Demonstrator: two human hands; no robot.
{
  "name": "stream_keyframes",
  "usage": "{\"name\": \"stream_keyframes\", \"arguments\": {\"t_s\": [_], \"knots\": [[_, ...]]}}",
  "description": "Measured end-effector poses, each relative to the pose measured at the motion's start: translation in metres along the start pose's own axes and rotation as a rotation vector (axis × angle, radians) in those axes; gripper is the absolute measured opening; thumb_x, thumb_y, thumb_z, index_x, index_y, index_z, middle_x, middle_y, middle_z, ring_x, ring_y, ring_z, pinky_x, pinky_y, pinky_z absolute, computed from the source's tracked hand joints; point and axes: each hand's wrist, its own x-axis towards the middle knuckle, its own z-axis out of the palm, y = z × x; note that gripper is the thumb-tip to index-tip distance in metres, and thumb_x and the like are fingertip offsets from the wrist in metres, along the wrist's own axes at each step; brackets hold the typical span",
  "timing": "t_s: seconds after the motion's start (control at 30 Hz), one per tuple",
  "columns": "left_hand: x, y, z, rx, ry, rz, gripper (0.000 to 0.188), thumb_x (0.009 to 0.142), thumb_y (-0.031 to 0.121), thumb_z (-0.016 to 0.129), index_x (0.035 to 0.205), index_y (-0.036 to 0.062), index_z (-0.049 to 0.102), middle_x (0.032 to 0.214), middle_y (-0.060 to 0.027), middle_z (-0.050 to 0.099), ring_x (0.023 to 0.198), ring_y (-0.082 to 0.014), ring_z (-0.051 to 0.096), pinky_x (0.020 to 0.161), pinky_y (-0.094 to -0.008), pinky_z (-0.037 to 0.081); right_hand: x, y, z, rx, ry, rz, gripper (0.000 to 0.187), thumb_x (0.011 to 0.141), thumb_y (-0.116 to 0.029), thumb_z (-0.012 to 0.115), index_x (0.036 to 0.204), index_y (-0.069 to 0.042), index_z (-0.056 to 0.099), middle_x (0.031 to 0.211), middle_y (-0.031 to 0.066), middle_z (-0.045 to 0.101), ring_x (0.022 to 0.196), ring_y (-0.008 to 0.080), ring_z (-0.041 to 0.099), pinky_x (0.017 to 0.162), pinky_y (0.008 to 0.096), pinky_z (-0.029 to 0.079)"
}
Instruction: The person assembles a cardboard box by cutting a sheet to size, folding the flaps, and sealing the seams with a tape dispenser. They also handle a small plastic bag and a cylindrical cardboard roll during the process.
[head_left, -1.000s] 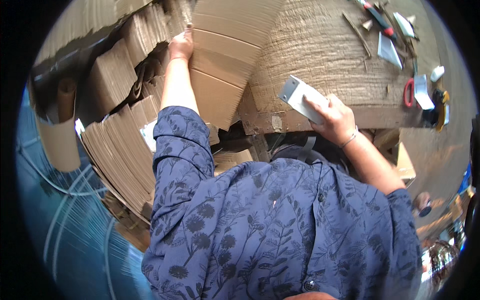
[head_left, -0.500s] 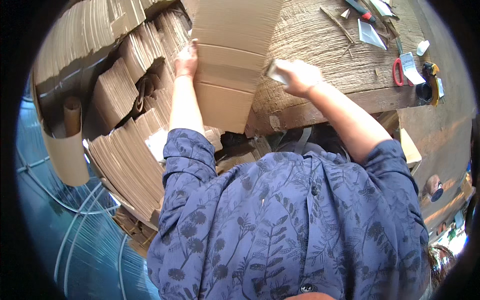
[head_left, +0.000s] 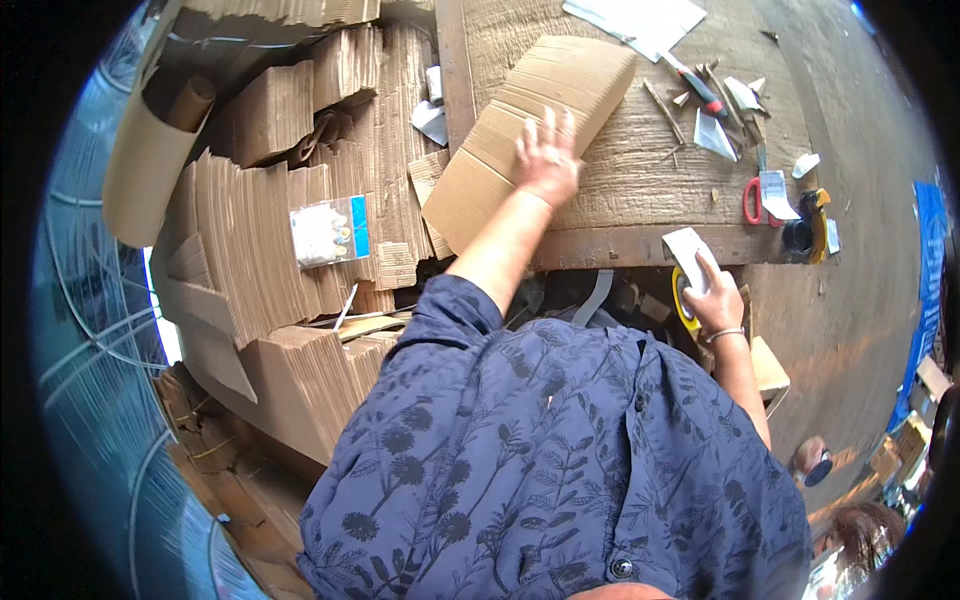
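My left hand lies flat with its fingers spread on a creased brown cardboard piece. That cardboard is folded or flat-packed and rests at an angle on the rough wooden table. Past the table's near edge, at the right, my right hand grips a white slip, perhaps a small stack of paper. A yellow ring-shaped thing shows just beside those fingers, partly hidden by them.
Red-handled scissors, a tape dispenser, a red-and-black tool and wood scraps lie on the table's right. Stacked cardboard fills the left, with a clear plastic bag on top. Another person's head shows at lower right.
My left hand has gone from the cardboard's left edge to flat on its top. The cardboard now lies slanted on the table. My right hand has drawn back toward me and rightward with the white slip.
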Motion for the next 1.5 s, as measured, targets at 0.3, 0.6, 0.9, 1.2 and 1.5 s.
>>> {"name": "stream_keyframes", "arguments": {"t_s": [0.3, 0.6, 0.9, 1.2, 1.5], "knots": [[-0.067, -0.009, -0.003, -0.096, 0.153, -0.114, 0.107, 0.071, 0.06, 0.07, 0.15, 0.0127, 0.016, 0.154, -0.0199, 0.012, 0.139, -0.0413, 0.021, 0.11, -0.052, 0.024, -0.032, 0.028, -0.023, 0.024, 0.098, -0.008, 0.066, 0.066, -0.033, 0.072, 0.129, -0.028, 0.056, 0.092, 0.0178, 0.061, 0.085, 0.0343, 0.063, 0.075, 0.0432, 0.052], [-0.124, -0.038, -0.023, -0.548, -0.272, -0.033, 0.06, 0.084, 0.035, 0.068, 0.136, 0.014, 0.048, 0.129, -0.0149, 0.057, 0.12, -0.0295, 0.054, 0.101, -0.0361, 0.042, -0.075, 0.069, -0.02, 0.108, 0.194, -0.053, 0.067, 0.064, -0.032, 0.072, 0.129, -0.028, 0.056, 0.091, 0.0158, 0.06, 0.084, 0.0332, 0.063, 0.075, 0.042, 0.052], [-0.163, -0.049, 0.035, -0.418, 0.023, -0.062, 0.05, 0.088, 0.042, 0.063, 0.121, 0.0039, 0.059, 0.115, -0.0197, 0.063, 0.108, -0.036, 0.06, 0.091, -0.0397, 0.049, -0.096, 0.042, -0.027, 0.277, 0.329, -0.377, 0.074, 0.061, -0.013, 0.073, 0.132, -0.021, 0.054, 0.094, 0.0102, 0.059, 0.085, 0.0293, 0.059, 0.076, 0.0382, 0.051], [-0.166, 0.043, -0.052, -1.848, -0.224, -0.232, 0.044, 0.095, 0.038, 0.056, 0.111, -0.0014, 0.063, 0.107, -0.0114, 0.066, 0.096, -0.0198, 0.061, 0.088, -0.0326, 0.048, -0.087, -0.062, -0.052, 0.232, 0.4, -0.873, 0.068, 0.051, -0.011, 0.078, 0.117, -0.016, 0.064, 0.092, 0.0128, 0.059, 0.079, 0.03, 0.062, 0.069, 0.0382, 0.054], [-0.199, 0.001, -0.053, -2.21, -0.476, -0.469, 0.029, 0.087, 0.026, 0.07, 0.095, -0.0019, 0.07, 0.086, -0.0065, 0.069, 0.078, -0.0139, 0.063, 0.073, -0.0278, 0.051, -0.094, -0.107, -0.02, 0.15, 0.138, -0.809, 0.08, 0.048, -0.012, 0.079, 0.124, -0.027, 0.061, 0.089, 0.0079, 0.056, 0.075, 0.025, 0.061, 0.064, 0.0339, 0.054]]}}
